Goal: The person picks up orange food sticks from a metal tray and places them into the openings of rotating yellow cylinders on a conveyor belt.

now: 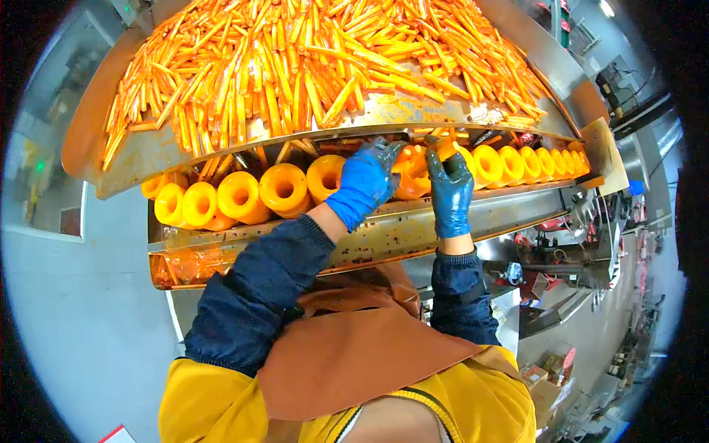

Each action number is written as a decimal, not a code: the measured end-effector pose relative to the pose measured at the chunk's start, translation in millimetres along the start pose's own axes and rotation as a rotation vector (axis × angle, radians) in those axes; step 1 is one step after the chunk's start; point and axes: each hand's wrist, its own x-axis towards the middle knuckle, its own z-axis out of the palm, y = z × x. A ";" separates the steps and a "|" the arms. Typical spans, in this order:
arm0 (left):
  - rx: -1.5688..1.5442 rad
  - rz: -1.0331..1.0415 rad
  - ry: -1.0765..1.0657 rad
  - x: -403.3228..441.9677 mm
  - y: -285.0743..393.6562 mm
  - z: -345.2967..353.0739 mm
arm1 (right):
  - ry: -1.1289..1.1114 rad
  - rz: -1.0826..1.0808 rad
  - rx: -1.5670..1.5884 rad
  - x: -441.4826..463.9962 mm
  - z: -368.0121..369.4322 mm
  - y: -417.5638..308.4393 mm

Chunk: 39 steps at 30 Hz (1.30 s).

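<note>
My left hand (367,179), in a blue glove, is at the row of orange funnel-shaped cups (283,190), beside an orange cup (412,173). Its fingers are bent and dark with oil, and what they hold, if anything, is hidden. Just to the right, my right hand (450,188), in an oily dark blue glove, has its fingers up at the rim of another orange piece (447,150). Above both hands lies a large heap of glossy orange sticks (295,66) on a metal tray (151,151).
A metal trough (384,235) runs below the cups, with an oily orange patch (193,266) at its left end. A wooden block (604,157) stands at the row's right end. Cardboard boxes (545,391) are on the floor at lower right.
</note>
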 end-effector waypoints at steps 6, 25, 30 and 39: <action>-0.283 -0.083 0.115 14.0 15.6 -1.6 | 0.078 -0.192 -0.216 3.5 -5.4 -6.9; -0.937 -0.463 0.097 15.7 4.6 -83.3 | 0.070 0.137 0.282 5.0 -6.8 -35.1; -0.346 -0.233 0.072 -0.3 -12.2 -67.7 | -0.190 -0.012 -0.205 -0.7 -2.2 -14.1; -1.042 -0.355 0.429 -3.5 -23.1 -93.7 | -0.103 -0.120 -0.090 -7.9 -6.0 -27.9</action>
